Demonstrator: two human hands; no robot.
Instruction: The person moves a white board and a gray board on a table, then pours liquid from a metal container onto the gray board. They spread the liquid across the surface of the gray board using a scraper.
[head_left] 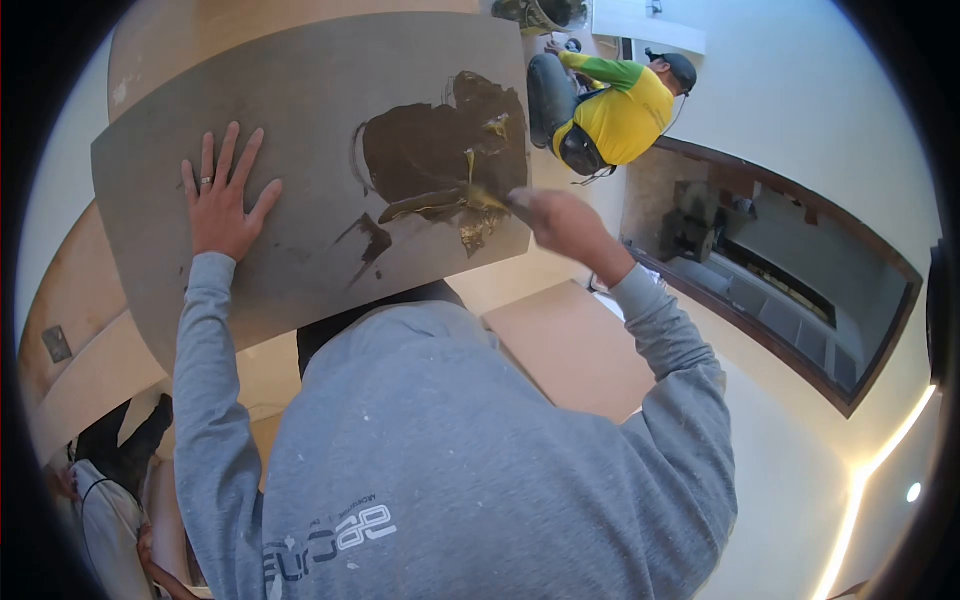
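Note:
My left hand (225, 215) lies flat with spread fingers on the left part of a large grey-brown board (260, 90), a ring on one finger. My right hand (568, 228) is closed around the dark handle of what looks like a putty knife (487, 197); motion blurs its blade. That blade is over a wet, dark brown paste (410, 150) spread on the board's right part. A thick ridge of paste (425, 204) lies just left of the blade, and glossy yellowish streaks run through the patch. Thinner smears mark the board below it.
Beyond the board's right edge a person in a yellow and green shirt (625, 115) crouches by a bucket (545, 14). Another person (108, 520) is at lower left. A light brown panel (570, 345) lies below the board. A dark-framed opening (770, 185) is in the right wall.

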